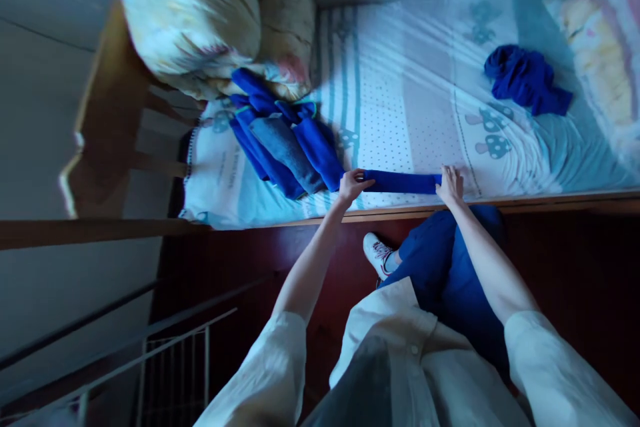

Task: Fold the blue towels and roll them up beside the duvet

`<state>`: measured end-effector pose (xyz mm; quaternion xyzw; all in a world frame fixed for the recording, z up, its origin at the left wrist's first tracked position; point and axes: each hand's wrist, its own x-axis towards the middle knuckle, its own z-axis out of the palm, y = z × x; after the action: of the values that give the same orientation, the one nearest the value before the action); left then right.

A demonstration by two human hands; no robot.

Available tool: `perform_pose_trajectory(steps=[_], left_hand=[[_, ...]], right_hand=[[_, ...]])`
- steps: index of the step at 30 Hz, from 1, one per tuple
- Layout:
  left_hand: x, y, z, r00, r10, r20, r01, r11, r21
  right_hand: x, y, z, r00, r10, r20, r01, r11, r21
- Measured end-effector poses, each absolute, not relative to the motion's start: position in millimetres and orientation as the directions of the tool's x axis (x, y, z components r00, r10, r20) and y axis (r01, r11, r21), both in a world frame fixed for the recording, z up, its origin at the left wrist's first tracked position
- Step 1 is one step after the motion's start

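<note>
A narrow, folded dark blue cloth [403, 181] lies along the near edge of the bed [400, 93]. My left hand [354, 185] pinches its left end, fingers closed on the fabric. At its right end my right hand [451, 185] presses down, fingers spread flat on the sheet and the cloth's tip. Just left of my left hand sits a pile of folded blue and grey cloths [283, 140], below the pillows.
Two pillows [220, 13] lie at the bed's left end. A crumpled blue cloth [525, 80] rests at the far right of the mattress. A wooden bed rail [500, 203] runs along the front. A wire rack [170, 360] stands at lower left on the dark floor.
</note>
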<state>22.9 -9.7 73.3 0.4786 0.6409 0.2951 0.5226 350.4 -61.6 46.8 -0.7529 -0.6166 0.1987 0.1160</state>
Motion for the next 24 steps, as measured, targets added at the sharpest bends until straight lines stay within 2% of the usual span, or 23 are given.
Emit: perform_pose_trajectory(steps=[4, 8, 10, 14, 17, 19, 24], left_hand=[[39.1, 1.9, 116.0, 0.018, 0.982, -0.189, 0.358, 0.171, 0.918], [58.8, 2.9, 158.4, 0.099, 0.995, -0.007, 0.328, -0.027, 0.944], [65.0, 2.3, 175.3, 0.126, 0.989, 0.079, 0.297, -0.113, 0.948], [59.5, 7.7, 192.1, 0.089, 0.976, 0.198, 0.160, -0.210, 0.964], [40.6, 12.3, 182.3, 0.015, 0.975, 0.224, -0.007, -0.224, 0.975], [26.5, 10.3, 165.5, -0.003, 0.983, 0.184, -0.064, -0.184, 0.981], [10.1, -11.7, 118.4, -0.056, 0.997, 0.058, 0.051, -0.055, 0.997]], right_hand=[[325.3, -46.8, 88.0, -0.060, 0.995, -0.081, 0.851, 0.008, -0.526], [274.7, -20.1, 130.1, -0.175, 0.985, 0.014, 0.725, 0.138, -0.675], [248.0, -8.1, 144.8, -0.186, 0.982, 0.045, 0.618, 0.153, -0.771], [210.4, 11.1, 162.9, -0.083, 0.996, 0.016, 0.449, 0.051, -0.892], [192.2, 21.5, 175.6, 0.035, 0.999, -0.023, 0.336, -0.034, -0.941], [179.7, 25.9, 186.2, 0.079, 0.996, -0.043, 0.226, -0.060, -0.972], [142.1, 28.0, 210.7, 0.052, 0.998, -0.025, 0.114, -0.031, -0.993]])
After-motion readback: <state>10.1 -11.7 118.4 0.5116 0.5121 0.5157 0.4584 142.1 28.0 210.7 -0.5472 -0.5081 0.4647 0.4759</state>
